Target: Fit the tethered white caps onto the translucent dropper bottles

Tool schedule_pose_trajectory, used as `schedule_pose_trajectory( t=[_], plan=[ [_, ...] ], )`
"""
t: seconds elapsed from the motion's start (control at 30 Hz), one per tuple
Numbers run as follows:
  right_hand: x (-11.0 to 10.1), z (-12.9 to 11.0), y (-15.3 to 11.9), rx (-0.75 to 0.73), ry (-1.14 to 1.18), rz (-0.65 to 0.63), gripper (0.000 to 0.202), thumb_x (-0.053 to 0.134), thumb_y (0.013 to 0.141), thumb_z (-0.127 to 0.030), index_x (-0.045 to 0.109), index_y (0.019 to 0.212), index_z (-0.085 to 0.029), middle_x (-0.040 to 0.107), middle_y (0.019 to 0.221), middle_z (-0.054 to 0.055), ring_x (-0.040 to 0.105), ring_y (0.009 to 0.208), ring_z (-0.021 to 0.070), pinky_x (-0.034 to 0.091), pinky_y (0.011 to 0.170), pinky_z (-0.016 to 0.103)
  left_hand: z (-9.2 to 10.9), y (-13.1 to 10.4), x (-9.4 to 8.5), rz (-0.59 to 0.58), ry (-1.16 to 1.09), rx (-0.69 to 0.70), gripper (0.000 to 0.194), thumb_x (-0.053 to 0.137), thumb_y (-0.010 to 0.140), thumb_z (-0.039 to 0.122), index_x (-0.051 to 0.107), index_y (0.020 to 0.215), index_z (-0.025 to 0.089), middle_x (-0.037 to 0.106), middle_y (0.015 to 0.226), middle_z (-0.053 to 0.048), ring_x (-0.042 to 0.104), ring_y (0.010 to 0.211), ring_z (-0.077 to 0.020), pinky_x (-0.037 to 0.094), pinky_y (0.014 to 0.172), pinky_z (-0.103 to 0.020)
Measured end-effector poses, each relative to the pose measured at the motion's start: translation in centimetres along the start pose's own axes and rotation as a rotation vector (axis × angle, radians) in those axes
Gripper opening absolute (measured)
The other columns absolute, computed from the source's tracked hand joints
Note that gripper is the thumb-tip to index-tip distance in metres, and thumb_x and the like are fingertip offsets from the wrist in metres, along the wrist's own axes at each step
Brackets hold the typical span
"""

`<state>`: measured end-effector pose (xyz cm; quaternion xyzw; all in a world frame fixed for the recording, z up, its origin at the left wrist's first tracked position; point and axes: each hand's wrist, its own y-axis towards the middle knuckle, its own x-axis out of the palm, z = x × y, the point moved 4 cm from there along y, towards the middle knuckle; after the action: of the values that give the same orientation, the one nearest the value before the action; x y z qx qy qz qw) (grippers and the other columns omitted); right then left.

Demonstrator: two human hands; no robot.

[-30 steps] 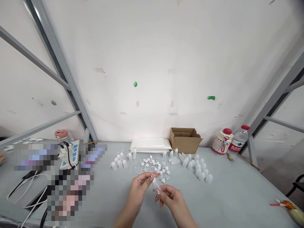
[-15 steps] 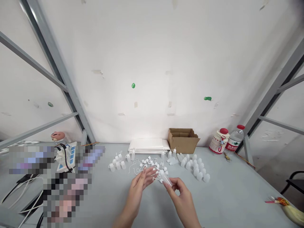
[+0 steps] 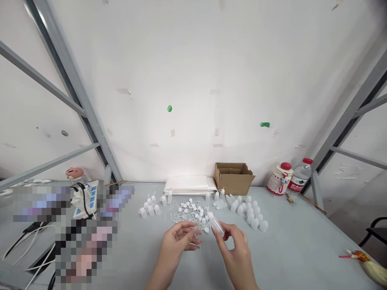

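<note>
Between the thumb and fingers of my right hand point(image 3: 237, 245) is a small clear plastic bottle point(image 3: 217, 225), tilted, its white top pointing up and left. My left hand point(image 3: 178, 243) is a short way to the left of it, fingers curled but apart, with nothing seen in them. Just beyond both hands lies a loose pile of small white caps with strings point(image 3: 193, 210). Several small capped bottles point(image 3: 150, 208) stand left of the pile. To the right is a group of frosted bottles point(image 3: 249, 212) without visible caps.
At the wall sit a stack of white flat packs point(image 3: 189, 185) and an open cardboard box point(image 3: 235, 183). A red-lidded flask point(image 3: 278, 181) and a water bottle point(image 3: 300, 177) are at the back right. On the left lies a power strip point(image 3: 86, 201) with cables.
My left hand has drawn back from the bottle's top, toward me, its fingers now more curled. My right hand has shifted slightly right and toward me with the bottle.
</note>
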<state>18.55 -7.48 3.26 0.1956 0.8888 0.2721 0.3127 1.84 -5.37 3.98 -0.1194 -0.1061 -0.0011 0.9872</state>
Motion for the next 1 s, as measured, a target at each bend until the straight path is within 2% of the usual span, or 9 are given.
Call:
schedule_pose_trajectory(
  t=[0.13,0.27,0.5,1.0],
  plan=[
    [-0.3,-0.3,0.0,-0.061,0.019,0.024,0.016,0.057,0.083,-0.034,0.059,0.093,-0.021,0.057,0.065,0.000,0.053,0.060,0.0166,0.043,0.068,0.033,-0.2,0.3,-0.2,0.012,0.000,0.050,0.029,0.078,0.051,0.037,0.069,0.067,0.015,0.072,0.068,-0.006,0.066,0.060,-0.0184,0.054,0.061,-0.028],
    [-0.9,-0.7,0.2,-0.088,0.107,-0.049,0.015,0.057,0.084,-0.030,0.059,0.097,-0.022,0.060,0.071,0.002,0.056,0.066,0.0173,0.046,0.067,0.032,0.2,0.2,-0.5,0.030,-0.029,0.115,0.027,0.078,0.051,0.037,0.072,0.068,0.016,0.074,0.072,-0.007,0.068,0.066,-0.0202,0.056,0.067,-0.029],
    [-2.4,-2.5,0.8,-0.355,0.139,-0.090,0.021,0.059,0.081,-0.018,0.059,0.102,-0.024,0.064,0.077,0.002,0.059,0.069,0.0180,0.045,0.078,0.039,1.0,0.0,-0.8,0.048,-0.046,0.178,0.030,0.078,0.050,0.035,0.071,0.072,0.016,0.074,0.068,-0.008,0.068,0.068,-0.0227,0.056,0.064,-0.030],
    [-2.3,-2.6,1.0,-0.352,0.136,-0.114,0.020,0.059,0.081,-0.018,0.059,0.100,-0.024,0.063,0.074,0.001,0.058,0.066,0.0173,0.045,0.077,0.039,1.0,0.0,-0.8,0.039,-0.009,0.174,0.027,0.077,0.052,0.036,0.070,0.069,0.016,0.074,0.069,-0.008,0.069,0.070,-0.0243,0.056,0.066,-0.032]
  ],
)
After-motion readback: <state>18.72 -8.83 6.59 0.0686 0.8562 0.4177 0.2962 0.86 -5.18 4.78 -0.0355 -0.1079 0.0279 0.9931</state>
